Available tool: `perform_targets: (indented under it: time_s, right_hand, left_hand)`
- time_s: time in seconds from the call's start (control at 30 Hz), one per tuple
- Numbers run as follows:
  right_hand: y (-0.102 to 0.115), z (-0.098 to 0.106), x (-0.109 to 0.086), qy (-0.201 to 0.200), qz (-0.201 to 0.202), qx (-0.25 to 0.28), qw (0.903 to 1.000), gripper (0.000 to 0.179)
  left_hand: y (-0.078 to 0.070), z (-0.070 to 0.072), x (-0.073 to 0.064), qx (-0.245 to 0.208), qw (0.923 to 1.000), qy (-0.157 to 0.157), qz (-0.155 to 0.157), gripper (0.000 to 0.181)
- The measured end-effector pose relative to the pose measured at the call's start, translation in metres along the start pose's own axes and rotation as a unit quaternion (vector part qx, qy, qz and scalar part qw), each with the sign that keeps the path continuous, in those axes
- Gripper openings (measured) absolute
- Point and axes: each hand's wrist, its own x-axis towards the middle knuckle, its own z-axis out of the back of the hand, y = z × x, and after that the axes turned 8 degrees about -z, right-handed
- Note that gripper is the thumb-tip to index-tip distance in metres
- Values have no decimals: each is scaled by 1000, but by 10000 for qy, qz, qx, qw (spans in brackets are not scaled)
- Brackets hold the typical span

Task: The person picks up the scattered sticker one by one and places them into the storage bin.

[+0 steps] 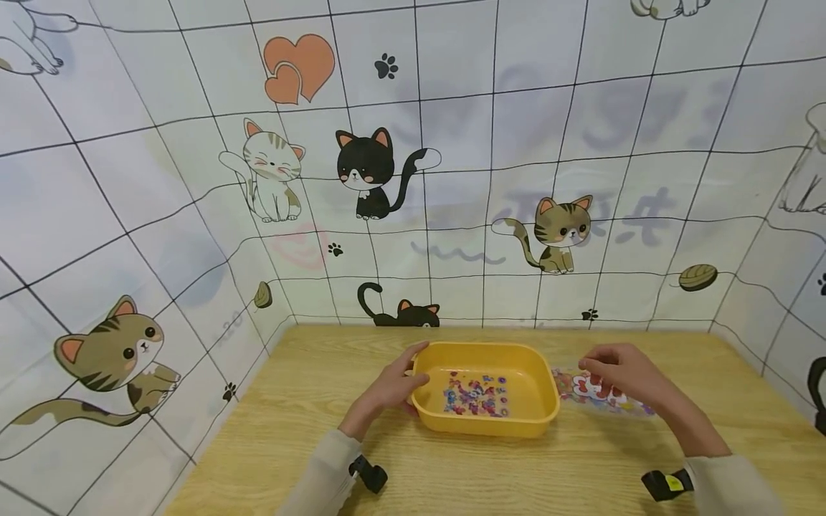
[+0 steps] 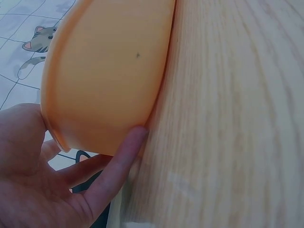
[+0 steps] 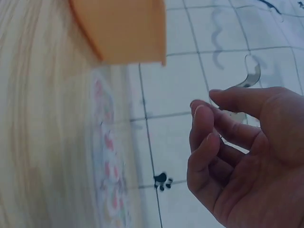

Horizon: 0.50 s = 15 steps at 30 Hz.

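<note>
A yellow plastic tray [image 1: 487, 427] stands on the wooden table, with many small colourful bead-like pieces [image 1: 476, 395] scattered over its floor. My left hand [image 1: 393, 387] holds the tray's left end, thumb over the rim and fingers against the outside wall. In the left wrist view, one finger of that hand reaches the low edge of the tray wall [image 2: 109, 85]. To the right of the tray, my right hand [image 1: 622, 373] hovers over a clear plastic packet [image 1: 635, 408] with a red and white cartoon print. Its fingers [image 3: 202, 152] are loosely bent, and nothing shows between them.
The pale wooden table [image 1: 310, 444] ends at a white cloth wall [image 1: 452, 251] printed with cartoon cats and grid lines, which also closes off both sides. A black wrist camera [image 1: 368, 473] sits on the left wrist, another [image 1: 665, 485] on the right.
</note>
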Motion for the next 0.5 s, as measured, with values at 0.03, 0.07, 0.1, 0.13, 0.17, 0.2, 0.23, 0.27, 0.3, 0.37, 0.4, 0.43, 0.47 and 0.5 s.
perform_targets:
  time_s: [0.03, 0.07, 0.1, 0.13, 0.17, 0.2, 0.23, 0.27, 0.3, 0.37, 0.4, 0.43, 0.47, 0.5]
  right_hand:
    - [-4, 1, -1, -86, -67, -133, 9999, 29]
    - [-9, 2, -1, -156, -143, -254, 9995, 30]
    - [-14, 4, -2, -201, -233, -392, 9988, 32]
    - [-18, 6, -2, -227, -317, -526, 9979, 33]
    - [-23, 8, -3, -231, -398, -663, 9967, 35]
    - [-28, 11, -4, -224, -496, -803, 9953, 36]
    - [-32, 14, -5, -203, -572, -955, 9936, 37]
    - [-37, 17, -5, -186, -643, -1115, 9915, 38]
    - [-41, 20, -6, -156, -728, -1259, 9892, 40]
    - [-49, 25, -6, -59, -867, -1467, 9853, 45]
    - [-52, 26, -6, 0, -937, -1559, 9833, 48]
    - [-55, 27, -5, 57, -995, -1629, 9816, 51]
    - [-58, 28, -4, 80, -1057, -1701, 9797, 55]
    - [-61, 28, -4, 101, -1100, -1732, 9787, 57]
  left_hand:
    - [0, 0, 0, 2, 10000, 2, -1, 67]
    - [0, -1, 0, 9, 10000, 1, -8, 68]
    - [0, -1, 0, 4, 10000, -2, -12, 68]
    - [0, -1, 0, -9, 10000, -14, -5, 68]
    - [-1, -1, 0, -8, 10000, -22, -4, 68]
    - [-1, -1, 1, 8, 10000, -31, 6, 68]
    - [-1, -2, 1, 3, 10000, -34, 10, 67]
    - [-1, -2, 1, 4, 10000, -41, 17, 67]
    - [-1, -2, 1, 2, 10000, -44, 24, 67]
    - [-2, -2, 1, 7, 10000, -47, 37, 67]
    - [-2, -2, 1, 9, 10000, -54, 46, 67]
    - [-2, -2, 1, 8, 10000, -57, 54, 67]
    - [-2, -2, 0, 9, 10000, -60, 60, 67]
    - [-2, -2, 0, 8, 10000, -59, 60, 67]
